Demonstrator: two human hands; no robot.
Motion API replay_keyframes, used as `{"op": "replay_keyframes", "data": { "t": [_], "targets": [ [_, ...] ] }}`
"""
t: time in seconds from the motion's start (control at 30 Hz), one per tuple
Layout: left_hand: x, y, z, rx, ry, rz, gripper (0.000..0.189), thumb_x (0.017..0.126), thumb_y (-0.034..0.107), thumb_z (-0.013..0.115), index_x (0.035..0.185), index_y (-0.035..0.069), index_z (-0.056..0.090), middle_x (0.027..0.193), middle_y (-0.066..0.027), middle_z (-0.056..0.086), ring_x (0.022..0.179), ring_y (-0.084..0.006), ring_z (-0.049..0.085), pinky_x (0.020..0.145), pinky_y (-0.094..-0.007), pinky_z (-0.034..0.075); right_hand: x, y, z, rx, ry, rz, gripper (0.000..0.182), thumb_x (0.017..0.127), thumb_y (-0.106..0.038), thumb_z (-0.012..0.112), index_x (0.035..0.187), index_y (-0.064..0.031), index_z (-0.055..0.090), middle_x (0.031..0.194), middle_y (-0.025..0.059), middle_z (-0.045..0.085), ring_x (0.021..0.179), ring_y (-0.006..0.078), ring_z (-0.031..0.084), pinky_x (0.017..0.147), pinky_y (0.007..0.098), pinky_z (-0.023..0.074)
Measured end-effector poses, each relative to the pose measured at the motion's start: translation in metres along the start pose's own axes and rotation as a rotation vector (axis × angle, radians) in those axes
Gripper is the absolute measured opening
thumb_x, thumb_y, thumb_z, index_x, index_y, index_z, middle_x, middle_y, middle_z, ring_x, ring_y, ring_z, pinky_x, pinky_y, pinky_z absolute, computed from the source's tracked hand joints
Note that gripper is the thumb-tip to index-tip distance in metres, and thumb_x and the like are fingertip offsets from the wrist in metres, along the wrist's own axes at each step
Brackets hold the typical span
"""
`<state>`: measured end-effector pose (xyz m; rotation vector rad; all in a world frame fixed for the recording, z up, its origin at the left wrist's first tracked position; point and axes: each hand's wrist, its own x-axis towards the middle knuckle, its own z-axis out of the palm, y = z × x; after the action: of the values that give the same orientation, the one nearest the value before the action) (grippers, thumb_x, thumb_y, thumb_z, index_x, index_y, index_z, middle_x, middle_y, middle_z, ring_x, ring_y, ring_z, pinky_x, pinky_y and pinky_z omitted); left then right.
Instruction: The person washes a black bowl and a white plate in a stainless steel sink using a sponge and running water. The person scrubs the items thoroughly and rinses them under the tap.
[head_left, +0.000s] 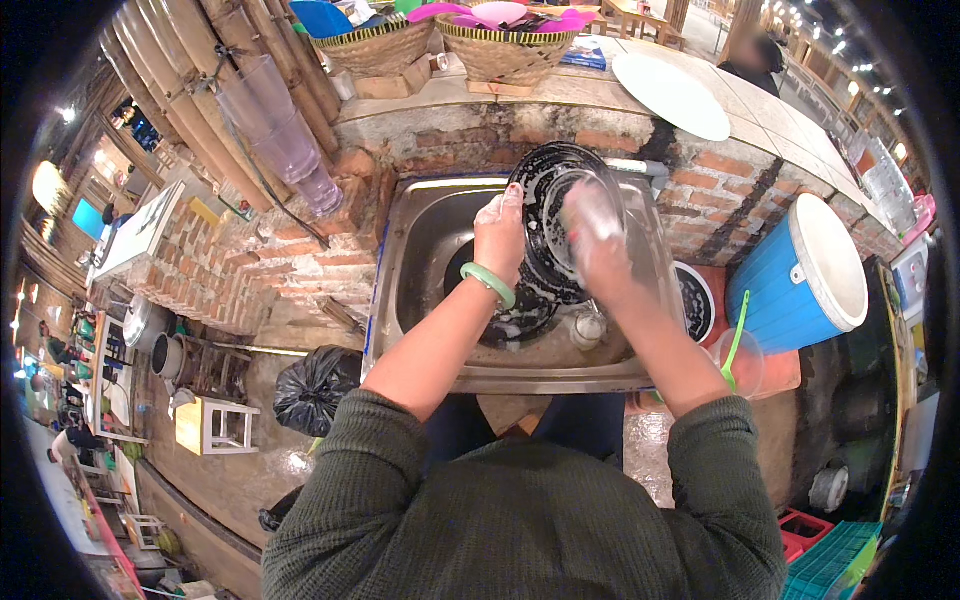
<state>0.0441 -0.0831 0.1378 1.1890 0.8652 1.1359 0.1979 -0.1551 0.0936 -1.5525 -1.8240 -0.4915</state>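
Over a stainless steel sink (420, 300), my left hand (501, 229) grips the left rim of a round black plate (551, 161) streaked with white suds. A pale green bangle (487, 285) circles my left wrist. My right hand (596, 225) lies on the plate's face, blurred and covered in foam; its fingers are unclear, and I cannot tell whether it holds a sponge. Below, more black dishes (525, 319) with suds lie in the basin. A small clear glass or cup (588, 330) sits near the basin's front, beside my right forearm.
Woven baskets (502, 56) and a white oval plate (671, 97) stand on the tiled ledge behind. Right of the sink are a blue bucket (780, 277), a soapy basin (694, 300) and a clear container with a green ladle (736, 349). Stacked clear cups (289, 142) lean at left, above a black bag (315, 390).
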Motion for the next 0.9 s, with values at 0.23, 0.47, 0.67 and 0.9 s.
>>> {"op": "replay_keyframes", "data": {
  "t": [0.23, 0.47, 0.67, 0.9],
  "targets": [
    [0.010, -0.015, -0.006, 0.025, -0.027, -0.031, 0.040, 0.098, 0.031, 0.047, 0.092, -0.006, 0.060, 0.080, -0.0089, 0.060, 0.073, -0.0180, 0.044, 0.073, -0.0330, 0.041, -0.005, 0.000, -0.025, 0.368, -0.116, 0.233, 0.044, 0.087, -0.011, 0.051, 0.131, -0.0068, 0.051, 0.133, 0.0176, 0.051, 0.127, 0.0351, 0.045, 0.108, 0.0443, 0.0331],
    [0.010, -0.019, -0.009, 1.029, -0.241, 0.654, 0.024, 0.097, 0.011, 0.039, 0.101, -0.005, 0.057, 0.091, -0.0210, 0.061, 0.083, -0.0368, 0.059, 0.076, -0.0450, 0.045, 0.044, 0.013, -0.005, 0.113, 0.082, -0.130, 0.036, 0.091, -0.017, 0.049, 0.123, -0.0025, 0.056, 0.129, 0.0208, 0.053, 0.122, 0.0371, 0.048, 0.106, 0.0427, 0.0348],
    [-0.007, -0.003, 0.007, 0.508, 0.036, 0.616, 0.030, 0.096, 0.019, 0.048, 0.079, -0.002, 0.060, 0.072, -0.0216, 0.061, 0.068, -0.0399, 0.059, 0.059, -0.0443, 0.045, 0.034, 0.006, 0.012, 1.078, 0.237, 1.384, 0.045, 0.100, -0.034, 0.034, 0.132, -0.0045, 0.047, 0.128, 0.0173, 0.056, 0.117, 0.0340, 0.052, 0.101, 0.0438, 0.0381],
    [-0.009, -0.018, 0.016, 0.511, -0.093, 0.724, 0.022, 0.092, 0.016, 0.055, 0.094, -0.004, 0.064, 0.078, -0.0218, 0.063, 0.069, -0.0393, 0.061, 0.064, -0.0431, 0.049, -0.019, -0.018, 0.035, 1.694, 0.119, 1.537, 0.021, 0.096, -0.020, 0.044, 0.109, -0.0112, 0.057, 0.107, 0.0061, 0.061, 0.102, 0.0224, 0.058, 0.082, 0.0433, 0.0498]
  ]
}}
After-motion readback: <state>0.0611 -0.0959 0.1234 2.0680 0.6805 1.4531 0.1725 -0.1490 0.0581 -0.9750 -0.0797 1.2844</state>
